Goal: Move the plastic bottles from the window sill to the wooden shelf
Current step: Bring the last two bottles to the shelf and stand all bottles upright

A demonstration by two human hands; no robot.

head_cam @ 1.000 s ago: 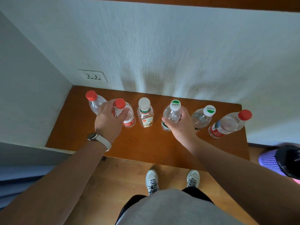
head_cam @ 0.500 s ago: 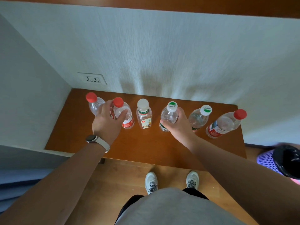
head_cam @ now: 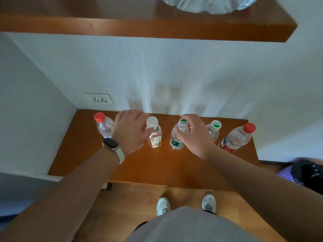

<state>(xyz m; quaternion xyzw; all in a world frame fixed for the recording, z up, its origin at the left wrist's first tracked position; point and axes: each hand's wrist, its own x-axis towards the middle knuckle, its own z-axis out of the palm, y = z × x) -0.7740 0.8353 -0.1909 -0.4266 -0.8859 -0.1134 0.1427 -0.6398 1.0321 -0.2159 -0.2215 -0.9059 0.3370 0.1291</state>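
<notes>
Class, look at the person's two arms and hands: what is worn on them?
Both forearms are bare, with no sleeves in view. The left hand has a watch at its wrist, with a dark oblong face and a white strap. The right hand wears nothing visible: no ring, glove or band.

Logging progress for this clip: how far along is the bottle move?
Done: unclear; only clear plastic shows on the upper wooden shelf. In hand: left hand covers a mostly hidden bottle; right hand grips the green-labelled clear bottle. Left: six bottles on the lower wooden surface.
</notes>
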